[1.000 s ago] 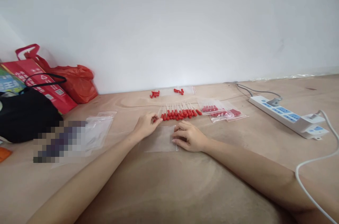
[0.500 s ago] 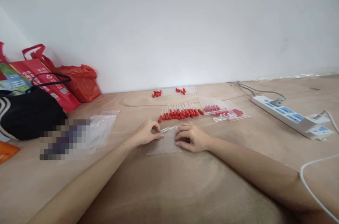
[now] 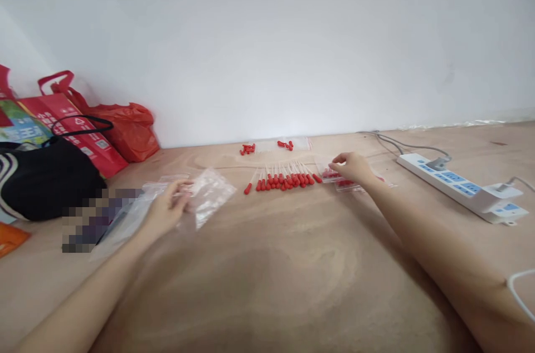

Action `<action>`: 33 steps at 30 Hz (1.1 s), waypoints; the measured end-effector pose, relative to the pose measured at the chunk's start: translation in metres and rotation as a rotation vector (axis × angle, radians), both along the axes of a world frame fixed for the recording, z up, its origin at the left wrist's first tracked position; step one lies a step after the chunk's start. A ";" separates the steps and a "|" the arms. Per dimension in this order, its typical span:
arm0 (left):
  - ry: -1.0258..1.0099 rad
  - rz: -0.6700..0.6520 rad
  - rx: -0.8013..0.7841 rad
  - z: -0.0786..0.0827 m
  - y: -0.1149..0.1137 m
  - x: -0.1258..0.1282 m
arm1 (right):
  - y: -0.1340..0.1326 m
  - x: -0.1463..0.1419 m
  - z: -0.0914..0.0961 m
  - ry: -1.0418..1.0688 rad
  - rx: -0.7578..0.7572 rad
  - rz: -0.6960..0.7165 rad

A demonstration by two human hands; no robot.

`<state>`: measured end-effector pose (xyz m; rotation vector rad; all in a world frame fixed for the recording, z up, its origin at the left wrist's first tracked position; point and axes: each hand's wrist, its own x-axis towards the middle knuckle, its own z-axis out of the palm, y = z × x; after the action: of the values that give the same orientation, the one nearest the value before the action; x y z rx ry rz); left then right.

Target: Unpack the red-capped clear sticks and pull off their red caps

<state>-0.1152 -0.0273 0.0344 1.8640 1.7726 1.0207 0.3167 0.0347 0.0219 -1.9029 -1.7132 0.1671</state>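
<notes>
My left hand [image 3: 172, 202] is closed on a clear plastic bag [image 3: 212, 196], raised at left of centre; no contents show in it. Under that hand lie more clear bags [image 3: 127, 228]. My right hand [image 3: 350, 166] hovers at the zip bags with red pieces [image 3: 332, 173] on the right. Its thumb and forefinger are bent with a small gap between the tips, and I see nothing held; whether it touches a bag is unclear. Between the hands, droppers with red bulbs and thin clear stems [image 3: 284, 179] lie in a row, bulbs towards me.
Loose red bulbs [image 3: 247, 148] and another clear bag [image 3: 301, 144] lie by the wall. A white power strip [image 3: 455, 180] with grey cables is at right, a white cord near my right forearm. Red bags [image 3: 129, 130] and a black bag [image 3: 50, 177] stand at left.
Both hands have left the table's middle. My left hand has carried the clear bag left and up; my right hand has let go of it and moved right to the zip bags.
</notes>
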 end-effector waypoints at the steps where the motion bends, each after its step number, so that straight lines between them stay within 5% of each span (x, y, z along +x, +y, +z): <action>1: 0.054 0.084 0.000 0.003 -0.003 -0.016 | 0.002 0.009 0.000 -0.017 -0.025 -0.055; 5: 0.550 0.348 0.003 0.004 -0.012 -0.062 | 0.005 0.025 -0.005 -0.098 -0.233 -0.136; 7: 0.767 0.360 -0.012 -0.001 -0.016 -0.071 | 0.006 0.023 -0.006 -0.138 -0.268 -0.146; 12: 1.066 0.393 -0.026 -0.010 -0.024 -0.057 | 0.006 0.018 -0.007 -0.180 -0.291 -0.186; 16: 1.236 0.371 0.222 -0.005 -0.027 -0.031 | 0.008 0.019 -0.008 -0.083 -0.267 -0.197; 20: 1.068 0.077 0.434 -0.006 -0.018 0.007 | 0.010 0.023 -0.008 0.122 -0.257 -0.209; 24: 0.710 -0.259 0.383 -0.020 0.000 0.055 | 0.009 0.029 -0.009 0.228 -0.238 -0.201; 28: 0.500 -0.257 0.290 -0.035 0.019 0.086 | 0.009 0.032 -0.008 0.316 -0.081 -0.239; 33: 0.375 -0.171 0.278 -0.042 0.027 0.087 | 0.013 0.014 0.006 0.503 0.286 -0.191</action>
<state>-0.0278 -0.0008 -0.0074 2.4689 1.6891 0.9391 0.3305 0.0474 0.0276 -1.6268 -1.1494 0.2826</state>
